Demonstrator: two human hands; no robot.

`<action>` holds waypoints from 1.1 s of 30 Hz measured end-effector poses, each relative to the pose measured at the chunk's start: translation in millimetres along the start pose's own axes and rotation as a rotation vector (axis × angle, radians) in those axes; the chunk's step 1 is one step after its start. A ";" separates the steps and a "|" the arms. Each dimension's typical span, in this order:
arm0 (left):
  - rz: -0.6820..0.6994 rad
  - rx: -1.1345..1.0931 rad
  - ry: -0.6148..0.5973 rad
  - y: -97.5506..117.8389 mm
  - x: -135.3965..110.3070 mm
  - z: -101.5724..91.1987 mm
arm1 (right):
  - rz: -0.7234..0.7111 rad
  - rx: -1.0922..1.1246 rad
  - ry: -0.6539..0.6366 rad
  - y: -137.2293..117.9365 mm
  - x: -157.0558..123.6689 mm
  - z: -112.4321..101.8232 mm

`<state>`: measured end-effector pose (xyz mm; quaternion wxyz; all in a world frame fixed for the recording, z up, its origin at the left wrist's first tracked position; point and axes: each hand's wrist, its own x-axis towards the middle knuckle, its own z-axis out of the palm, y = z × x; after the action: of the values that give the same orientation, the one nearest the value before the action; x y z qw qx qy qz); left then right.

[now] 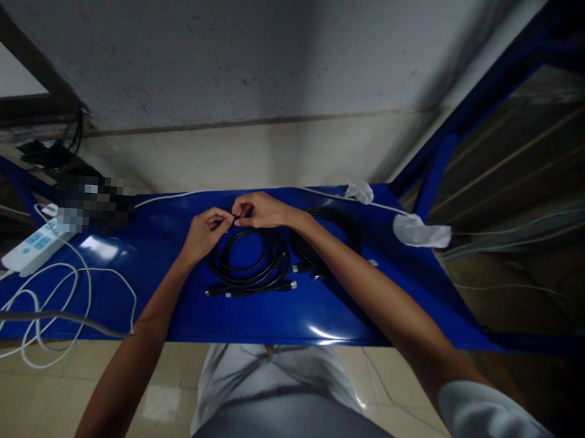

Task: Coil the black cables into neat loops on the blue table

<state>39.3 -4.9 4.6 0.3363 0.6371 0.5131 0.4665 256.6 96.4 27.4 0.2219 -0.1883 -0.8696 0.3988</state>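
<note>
My left hand (208,232) and my right hand (262,209) meet fingertip to fingertip just above the far left side of a coiled black cable (268,281). Both hands are closed in a pinch. Something small and dark shows between the fingertips, too small to name. The coil lies flat on the blue table (265,324), its plug ends (288,285) at the near side. To its right rests a second black cable coil (345,226), partly hidden by my right forearm.
On the left stand a white power strip (34,248) and a loose white cord (75,277) that hangs over the front edge. Crumpled white pieces (419,231) lie at the back right. A wall (217,150) rises behind the table; blue frame posts (436,169) flank it.
</note>
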 end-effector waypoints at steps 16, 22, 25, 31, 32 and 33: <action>-0.052 -0.083 -0.050 0.7 -0.1 3.2 | 0.060 -0.219 -0.157 -13.5 -3.8 -13.2; -0.065 -0.095 -0.073 0.5 -0.7 2.3 | 0.065 -0.266 -0.167 -23.5 -5.0 -17.6; -0.068 -0.081 -0.097 -0.2 -1.3 2.5 | 0.073 -0.322 -0.191 -26.5 -3.7 -18.4; -0.056 -0.026 -0.180 -4.4 -1.8 5.1 | 0.164 -0.402 -0.260 -25.8 -2.5 -17.0; -0.039 -0.007 -0.195 -4.7 -1.9 5.5 | 0.170 -0.410 -0.264 -25.6 -3.4 -17.1; -0.022 0.011 -0.210 -4.9 -2.1 5.9 | 0.177 -0.421 -0.263 -25.6 -4.7 -17.1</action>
<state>43.1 -5.4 -2.3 0.3898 0.6787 0.4845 0.3907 265.8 88.9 56.1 0.0269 -0.2521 -0.9350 0.2480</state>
